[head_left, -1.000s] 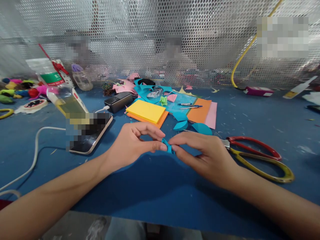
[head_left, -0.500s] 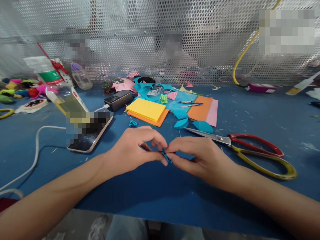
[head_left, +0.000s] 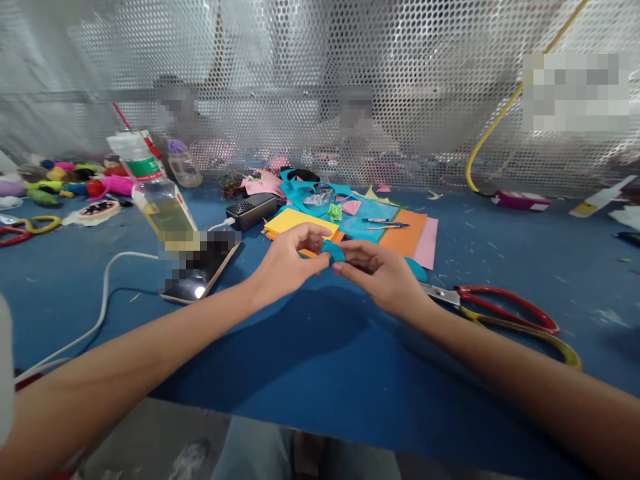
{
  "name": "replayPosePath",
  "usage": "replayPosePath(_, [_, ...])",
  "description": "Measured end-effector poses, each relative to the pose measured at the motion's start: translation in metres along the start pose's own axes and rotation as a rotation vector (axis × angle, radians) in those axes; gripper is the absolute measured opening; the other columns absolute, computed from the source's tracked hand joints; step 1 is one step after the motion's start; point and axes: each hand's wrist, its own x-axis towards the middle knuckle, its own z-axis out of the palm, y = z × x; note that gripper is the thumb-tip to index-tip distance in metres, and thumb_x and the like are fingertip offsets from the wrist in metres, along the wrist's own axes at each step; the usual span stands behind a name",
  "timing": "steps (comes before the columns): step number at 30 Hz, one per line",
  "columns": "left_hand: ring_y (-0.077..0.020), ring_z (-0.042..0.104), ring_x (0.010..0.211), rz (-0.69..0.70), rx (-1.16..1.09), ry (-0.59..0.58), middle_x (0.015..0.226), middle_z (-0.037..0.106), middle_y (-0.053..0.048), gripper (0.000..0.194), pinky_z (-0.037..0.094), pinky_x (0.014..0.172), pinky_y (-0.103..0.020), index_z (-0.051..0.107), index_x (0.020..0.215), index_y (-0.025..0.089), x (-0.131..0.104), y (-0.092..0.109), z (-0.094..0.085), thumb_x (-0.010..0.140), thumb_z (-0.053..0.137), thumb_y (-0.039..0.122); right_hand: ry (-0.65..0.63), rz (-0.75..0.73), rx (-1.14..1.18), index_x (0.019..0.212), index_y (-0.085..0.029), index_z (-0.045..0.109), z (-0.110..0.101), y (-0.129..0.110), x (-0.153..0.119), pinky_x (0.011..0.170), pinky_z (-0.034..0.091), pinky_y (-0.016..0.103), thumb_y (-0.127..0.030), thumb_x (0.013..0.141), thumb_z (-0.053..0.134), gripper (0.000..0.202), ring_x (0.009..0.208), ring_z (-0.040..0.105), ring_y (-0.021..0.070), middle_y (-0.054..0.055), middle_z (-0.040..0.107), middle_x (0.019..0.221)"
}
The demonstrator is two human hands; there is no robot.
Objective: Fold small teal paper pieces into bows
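Note:
A small piece of blue paper, creased and curved, is held up over the table between both hands. My left hand pinches its left edge with thumb and fingers. From the other side, my right hand grips the right edge, thumb below and fingers curled above. Behind the right hand a blue paper leaf shows only in part. Large scissors with a red and a yellow handle lie right of that hand, their blades mostly hidden. Yellow paper sheets lie stacked just beyond the left hand.
On the left are a phone, a bottle of yellowish liquid, a white cable and a black speaker. Pens rest on coloured paper sheets. A perforated metal screen stands at the back.
Both hands have risen and moved farther over the table with the blue paper. Its broader face shows now, where a narrow folded edge showed before. The camera view has shifted.

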Motion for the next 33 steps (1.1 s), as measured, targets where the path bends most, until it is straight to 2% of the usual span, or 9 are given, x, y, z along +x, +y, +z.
replayPosePath(4, [-0.0123, 0.061, 0.073, 0.074, 0.024, -0.022, 0.083, 0.063, -0.005, 0.031, 0.052, 0.061, -0.023, 0.057, 0.100, 0.011, 0.007, -0.017, -0.001, 0.069, 0.060, 0.014, 0.058, -0.041, -0.042, 0.097, -0.014, 0.062, 0.008, 0.015, 0.009, 0.076, 0.053, 0.034, -0.028, 0.078, 0.059, 0.023, 0.081, 0.066, 0.0176, 0.008, 0.070, 0.088])
replayPosePath(8, [-0.0140, 0.063, 0.078, 0.093, 0.036, -0.026, 0.086, 0.065, -0.006, 0.027, 0.052, 0.068, -0.025, 0.057, 0.097, 0.012, 0.004, -0.030, -0.002, 0.071, 0.063, 0.021, 0.108, -0.092, -0.096, 0.098, -0.017, 0.063, 0.010, 0.029, 0.011, 0.080, 0.050, 0.035, -0.025, 0.079, 0.057, 0.021, 0.086, 0.064, 0.0181, 0.007, 0.069, 0.092])
replayPosePath(13, [-0.0137, 0.062, 0.081, 0.097, 0.074, -0.002, 0.087, 0.066, -0.004, 0.019, 0.050, 0.063, -0.021, 0.060, 0.092, 0.015, -0.003, -0.026, 0.000, 0.074, 0.061, 0.022, 0.136, -0.136, -0.118, 0.096, -0.019, 0.063, 0.007, 0.037, 0.010, 0.076, 0.052, 0.034, -0.027, 0.079, 0.059, 0.019, 0.081, 0.065, 0.0178, 0.005, 0.069, 0.088])
replayPosePath(20, [-0.0122, 0.060, 0.080, 0.046, 0.058, 0.032, 0.085, 0.065, -0.002, 0.015, 0.047, 0.061, -0.019, 0.060, 0.089, 0.016, -0.003, -0.021, 0.000, 0.074, 0.061, 0.021, 0.141, -0.193, -0.132, 0.100, -0.021, 0.059, 0.009, 0.032, 0.006, 0.071, 0.054, 0.032, -0.028, 0.079, 0.061, 0.022, 0.078, 0.065, 0.0166, 0.004, 0.067, 0.083])
replayPosePath(23, [-0.0099, 0.058, 0.067, -0.089, -0.091, 0.015, 0.080, 0.063, 0.000, 0.031, 0.047, 0.054, -0.019, 0.054, 0.102, 0.017, -0.001, -0.019, -0.002, 0.073, 0.064, 0.023, 0.144, -0.246, -0.142, 0.115, -0.023, 0.047, 0.007, 0.028, 0.005, 0.069, 0.055, 0.031, -0.029, 0.081, 0.060, 0.037, 0.077, 0.064, 0.0153, 0.004, 0.063, 0.088])
replayPosePath(26, [-0.0056, 0.049, 0.054, -0.405, -0.371, -0.103, 0.067, 0.053, 0.006, 0.049, 0.041, 0.044, -0.015, 0.049, 0.110, 0.019, 0.000, -0.012, -0.006, 0.067, 0.070, 0.023, 0.117, -0.357, -0.211, 0.114, -0.025, 0.048, -0.003, 0.022, 0.006, 0.080, 0.052, 0.036, -0.025, 0.080, 0.062, 0.037, 0.091, 0.061, 0.0172, 0.008, 0.058, 0.109])
replayPosePath(28, [-0.0035, 0.042, 0.051, -0.556, -0.459, -0.247, 0.061, 0.045, 0.007, 0.036, 0.035, 0.041, -0.012, 0.054, 0.100, 0.017, -0.001, -0.006, -0.010, 0.067, 0.069, 0.021, 0.042, -0.551, -0.415, 0.104, -0.024, 0.057, -0.012, 0.017, 0.006, 0.088, 0.047, 0.040, -0.020, 0.080, 0.061, 0.025, 0.104, 0.056, 0.0212, 0.009, 0.056, 0.115])
replayPosePath(31, [-0.0022, 0.039, 0.050, -0.623, -0.476, -0.367, 0.061, 0.043, 0.006, 0.024, 0.029, 0.038, -0.011, 0.056, 0.089, 0.014, -0.004, 0.004, -0.014, 0.069, 0.067, 0.020, -0.083, -0.819, -0.696, 0.100, -0.022, 0.062, -0.022, 0.009, 0.005, 0.084, 0.047, 0.041, -0.018, 0.082, 0.059, 0.019, 0.102, 0.056, 0.0229, 0.009, 0.062, 0.109])
replayPosePath(33, [-0.0045, 0.045, 0.055, -0.602, -0.388, -0.389, 0.070, 0.051, 0.003, 0.036, 0.032, 0.039, -0.012, 0.054, 0.101, 0.015, -0.006, 0.009, -0.016, 0.069, 0.068, 0.024, -0.093, -0.848, -0.702, 0.097, -0.022, 0.063, -0.022, 0.003, 0.003, 0.081, 0.048, 0.038, -0.017, 0.083, 0.057, 0.016, 0.094, 0.059, 0.0208, 0.007, 0.066, 0.100])
